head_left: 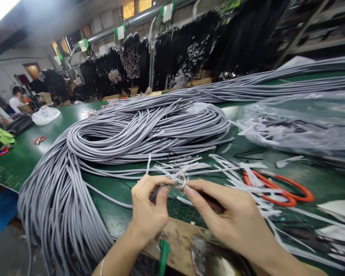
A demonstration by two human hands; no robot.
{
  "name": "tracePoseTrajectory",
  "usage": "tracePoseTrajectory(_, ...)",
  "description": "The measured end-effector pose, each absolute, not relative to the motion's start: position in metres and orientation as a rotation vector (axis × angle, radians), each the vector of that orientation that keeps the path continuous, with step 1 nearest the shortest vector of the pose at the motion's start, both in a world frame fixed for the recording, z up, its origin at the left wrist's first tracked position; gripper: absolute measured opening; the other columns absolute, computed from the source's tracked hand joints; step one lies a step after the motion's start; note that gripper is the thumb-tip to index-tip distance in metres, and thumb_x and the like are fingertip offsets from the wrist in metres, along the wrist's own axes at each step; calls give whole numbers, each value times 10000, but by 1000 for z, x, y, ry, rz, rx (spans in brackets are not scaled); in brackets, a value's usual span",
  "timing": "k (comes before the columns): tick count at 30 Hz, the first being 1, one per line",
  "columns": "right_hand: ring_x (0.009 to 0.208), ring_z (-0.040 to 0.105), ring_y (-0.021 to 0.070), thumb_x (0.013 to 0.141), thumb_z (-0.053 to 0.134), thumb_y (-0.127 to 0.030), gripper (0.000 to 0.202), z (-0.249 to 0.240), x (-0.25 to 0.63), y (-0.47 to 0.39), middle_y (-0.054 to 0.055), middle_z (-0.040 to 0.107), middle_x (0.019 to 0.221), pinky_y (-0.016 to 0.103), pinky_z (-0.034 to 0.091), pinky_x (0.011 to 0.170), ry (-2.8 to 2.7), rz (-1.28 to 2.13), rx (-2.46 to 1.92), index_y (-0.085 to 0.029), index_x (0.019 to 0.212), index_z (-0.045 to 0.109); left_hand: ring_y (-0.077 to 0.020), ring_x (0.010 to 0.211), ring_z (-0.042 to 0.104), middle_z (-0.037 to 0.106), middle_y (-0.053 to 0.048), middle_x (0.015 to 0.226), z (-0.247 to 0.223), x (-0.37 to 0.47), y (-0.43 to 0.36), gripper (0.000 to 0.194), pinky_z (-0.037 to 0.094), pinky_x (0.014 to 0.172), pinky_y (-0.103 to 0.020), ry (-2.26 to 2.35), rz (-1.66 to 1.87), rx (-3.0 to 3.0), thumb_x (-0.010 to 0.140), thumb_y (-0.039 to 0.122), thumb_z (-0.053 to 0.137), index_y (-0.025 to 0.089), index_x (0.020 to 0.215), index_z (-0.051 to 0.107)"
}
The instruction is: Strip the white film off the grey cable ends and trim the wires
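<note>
Near the table's front edge, my left hand (151, 205) pinches the end of a grey cable (158, 191) between thumb and fingers. Pale loose strands (179, 177) fan out from that cable end. Close beside it on the right, my right hand (227, 211) is closed, thumb and index finger pinching the strands. Just beyond both hands lie stripped cable ends (189, 165) with whitish strands. To the right, scissors with orange handles (293, 193) rest among white strips (258, 184).
Large coils of grey cable (109, 142) spread over the green table (54, 130) and hang off its front left edge. A clear plastic bag (304, 122) lies at right. Small red scissors (39, 140) sit at left. A person (17, 100) is far left; black cable bundles (186, 50) hang behind.
</note>
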State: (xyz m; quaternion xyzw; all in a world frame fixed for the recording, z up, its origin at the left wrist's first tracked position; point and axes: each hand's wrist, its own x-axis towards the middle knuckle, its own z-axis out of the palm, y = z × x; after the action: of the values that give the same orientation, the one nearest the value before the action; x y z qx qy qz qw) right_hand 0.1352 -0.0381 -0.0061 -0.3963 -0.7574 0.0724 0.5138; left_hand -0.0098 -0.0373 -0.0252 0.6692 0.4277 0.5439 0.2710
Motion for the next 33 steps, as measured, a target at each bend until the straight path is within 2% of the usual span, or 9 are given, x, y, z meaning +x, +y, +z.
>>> tracePoseTrajectory(4,446,564,107,838,485,-204,177,-2,139,-35,5,649,580,201,440,429,-1870,235,-972,-194,737,631,-113,593,516,585,-23,756,-27,-11,-37,187,420,569,-235,1118,1411,1800,901,144,464,179,847,640)
tracePoseTrajectory(9,334,377,94,740,556,-334,208,2,153,-24,-31,462,383,238,295,341,-1771,283,-1212,-214,587,630,-80,523,454,557,-33,826,-24,-12,-36,281,398,524,-224,1092,1442,1806,934,156,397,182,840,660)
tracePoseTrajectory(15,404,393,117,719,573,-546,365,1,150,-18,-23,444,442,245,317,362,-1484,633,-1246,-198,720,684,-134,692,558,584,-66,916,-24,-11,-37,348,459,639,-245,1008,1273,2107,867,44,390,206,989,674)
tracePoseTrajectory(19,470,437,126,733,557,-595,450,-2,147,-16,10,483,491,250,361,423,-1494,597,-1246,-203,511,553,-111,619,541,561,-60,876,-25,-11,-37,347,464,621,-244,1004,1189,2233,792,-19,371,172,802,661)
tracePoseTrajectory(23,447,366,108,761,523,-604,487,-3,154,-13,-5,418,464,251,301,410,-1469,476,-1295,-199,490,511,-166,852,609,580,-70,983,-25,-11,-38,301,485,723,-267,989,1206,2251,713,-61,385,161,581,538)
tracePoseTrajectory(25,446,349,103,766,519,-607,499,-3,158,-12,-12,393,463,250,292,413,-1449,431,-1314,-200,480,482,-183,943,607,589,-76,1038,-25,-10,-38,278,492,783,-287,1023,1292,2228,725,-56,406,170,630,535)
tracePoseTrajectory(28,448,331,97,775,511,-597,501,-3,157,-13,-19,369,463,251,278,416,-1466,411,-1331,-199,477,450,-193,968,603,609,-81,995,-26,-5,-36,213,506,819,-307,1084,1482,2188,767,-5,488,188,830,551)
tracePoseTrajectory(30,450,324,96,784,498,-585,494,-3,154,-15,-23,354,459,251,271,419,-1495,428,-1330,-197,483,446,-181,896,611,609,-71,937,-27,-2,-35,203,524,745,-277,1084,1569,2216,776,36,544,189,909,549)
tracePoseTrajectory(33,455,321,95,788,491,-587,498,-4,150,-20,-24,351,465,248,270,425,-1526,453,-1312,-199,484,417,-140,723,597,586,-44,838,-27,1,-36,103,510,608,-227,1108,1631,2281,821,108,567,193,868,600)
